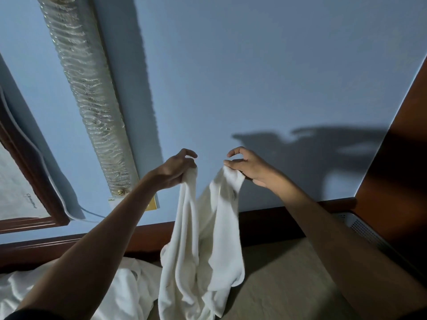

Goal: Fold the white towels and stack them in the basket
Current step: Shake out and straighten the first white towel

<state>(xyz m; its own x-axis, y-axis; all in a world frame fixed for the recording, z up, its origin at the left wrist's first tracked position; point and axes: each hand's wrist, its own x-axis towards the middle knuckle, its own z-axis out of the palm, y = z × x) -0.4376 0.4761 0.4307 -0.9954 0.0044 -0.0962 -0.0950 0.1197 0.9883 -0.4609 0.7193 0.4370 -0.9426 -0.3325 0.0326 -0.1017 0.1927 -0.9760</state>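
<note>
A white towel hangs in the air in front of me, held up by two of its top corners. My left hand pinches the left corner and my right hand pinches the right corner, with a small gap between them. The towel sags in loose folds and its lower end reaches the bottom of the view. More white towels lie crumpled on the surface at the lower left. No basket shows in this view.
A beige surface lies under the towel. A dark wooden ledge runs along the blue wall behind it. A tall textured glass lamp is mounted on the wall at left, beside a wood-framed picture. A perforated metal object sits at right.
</note>
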